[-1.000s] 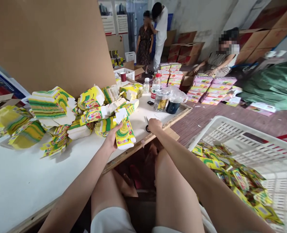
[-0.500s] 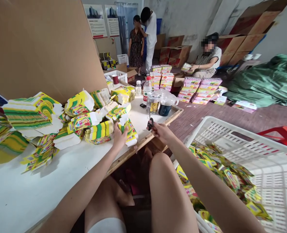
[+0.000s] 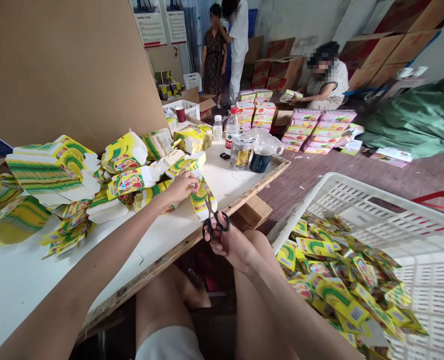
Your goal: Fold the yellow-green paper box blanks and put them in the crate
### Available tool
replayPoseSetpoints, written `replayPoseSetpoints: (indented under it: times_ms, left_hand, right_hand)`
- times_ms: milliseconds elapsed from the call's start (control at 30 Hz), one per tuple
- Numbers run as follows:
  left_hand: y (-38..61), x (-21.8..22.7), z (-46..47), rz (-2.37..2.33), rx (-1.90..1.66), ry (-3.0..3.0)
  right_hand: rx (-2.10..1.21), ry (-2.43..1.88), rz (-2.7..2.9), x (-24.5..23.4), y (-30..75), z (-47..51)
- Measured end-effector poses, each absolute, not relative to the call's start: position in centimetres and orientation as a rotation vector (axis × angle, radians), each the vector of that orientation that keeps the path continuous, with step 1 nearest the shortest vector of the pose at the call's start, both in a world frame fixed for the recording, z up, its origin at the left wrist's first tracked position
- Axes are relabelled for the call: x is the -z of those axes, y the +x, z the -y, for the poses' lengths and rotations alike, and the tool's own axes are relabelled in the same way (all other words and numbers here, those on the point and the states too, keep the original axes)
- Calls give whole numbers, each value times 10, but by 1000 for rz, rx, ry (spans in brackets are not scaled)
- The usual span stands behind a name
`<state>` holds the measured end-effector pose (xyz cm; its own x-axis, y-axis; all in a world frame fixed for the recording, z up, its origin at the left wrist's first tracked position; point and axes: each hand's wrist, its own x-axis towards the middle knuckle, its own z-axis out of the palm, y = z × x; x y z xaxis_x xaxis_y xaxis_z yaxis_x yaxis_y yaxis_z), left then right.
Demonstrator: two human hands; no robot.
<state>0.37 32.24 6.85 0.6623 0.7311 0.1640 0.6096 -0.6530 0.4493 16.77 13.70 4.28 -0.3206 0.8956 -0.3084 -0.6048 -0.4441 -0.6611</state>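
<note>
My right hand (image 3: 231, 247) grips a pair of scissors (image 3: 212, 218) by its black handles, the blades pointing up and slightly apart. Just beyond the blades, a bundle of flat yellow-and-green cartons (image 3: 203, 200) lies near the table's edge. Over that bundle's upper left side is my left hand (image 3: 182, 189), its fingers pinched together. Whatever they hold, if anything, is too small to make out. Further left, more carton bundles (image 3: 130, 184) are heaped on the white table (image 3: 113, 250), some stacked on others.
A white plastic crate (image 3: 424, 265) of yellow-green packets (image 3: 330, 295) stands at my right. Beyond the bundles are a red-capped bottle (image 3: 232, 131), a clear jar (image 3: 240, 151) and a dark mug (image 3: 260, 162). Pink boxes (image 3: 300, 131) are stacked on the floor near a seated person (image 3: 327, 82).
My right hand has brought the scissors left and closer, beside the carton bundle. My left hand has let go of the bundle's side and risen, now pinched. The view has shifted slightly.
</note>
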Motion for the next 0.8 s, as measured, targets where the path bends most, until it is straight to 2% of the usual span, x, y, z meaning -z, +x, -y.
replayPoseSetpoints:
  times_ms: [167, 433, 567, 633, 800]
  left_hand:
    - [7, -59, -315, -1082, -530, 2520]
    - [1, -55, -315, -1145, -677, 2470]
    - [-4, -55, -323, -1249, -720, 2449]
    - [-7, -56, -329, -1278, -698, 2486]
    - [-11, -61, -339, -1362, -580, 2645]
  right_hand:
    - [-1920, -827, 482, -46, 155, -148]
    - [-1744, -818, 455, -62, 146, -159]
    - [-1310, -1132, 788, -71, 170, -178]
    - [-849, -1584, 1086, -72, 193, -204]
    - [-592, -1883, 1203, -54, 234, -274]
